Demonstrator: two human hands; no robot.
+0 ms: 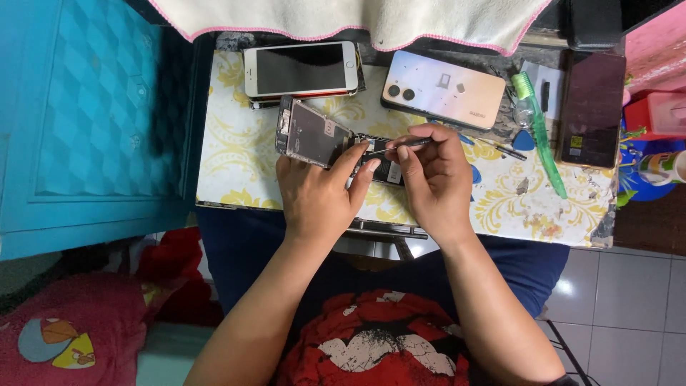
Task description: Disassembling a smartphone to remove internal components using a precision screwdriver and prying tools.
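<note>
While the left hand (pixel 319 194) presses down on the opened phone (pixel 336 143), fingers curled over its edge to steady it, the right hand (pixel 432 179) pinches slim tweezers (pixel 400 146), tips aimed into the exposed insides. The lifted screen panel (pixel 307 134) tilts aside, apparently to give access. An intact white phone (pixel 300 69) and a face-down gold phone (pixel 443 89) lie farther back on the patterned surface (pixel 229 164), with a green toothbrush (pixel 539 125) near the right hand.
</note>
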